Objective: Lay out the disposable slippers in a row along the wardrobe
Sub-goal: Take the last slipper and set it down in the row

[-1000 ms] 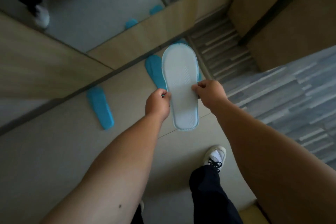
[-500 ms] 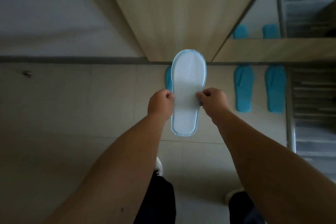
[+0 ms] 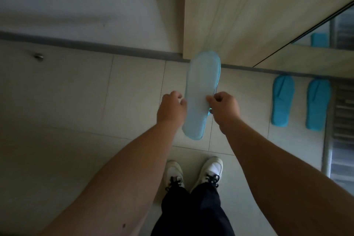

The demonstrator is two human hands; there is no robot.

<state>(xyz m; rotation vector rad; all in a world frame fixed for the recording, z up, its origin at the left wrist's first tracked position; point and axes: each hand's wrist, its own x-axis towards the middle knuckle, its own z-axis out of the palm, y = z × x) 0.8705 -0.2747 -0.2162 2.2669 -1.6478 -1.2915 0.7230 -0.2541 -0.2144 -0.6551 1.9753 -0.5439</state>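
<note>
I hold one pale blue disposable slipper sole up above the floor tiles, its toe pointing at the foot of the wooden wardrobe. My left hand pinches its left edge and my right hand pinches its right edge near the middle. A brighter blue bit shows under my right fingers. Two blue slippers lie side by side on the floor to the right, toes toward the wardrobe base.
A mirror panel on the wardrobe's right reflects a slipper. A metal door stop sits on the floor at far left below the white wall. My white shoes stand on the pale tiles; grey striped flooring begins at far right.
The view has swung left, so the two floor slippers now sit farther right. The held slipper has tilted a little, heel to the left. Both hands keep their hold.
</note>
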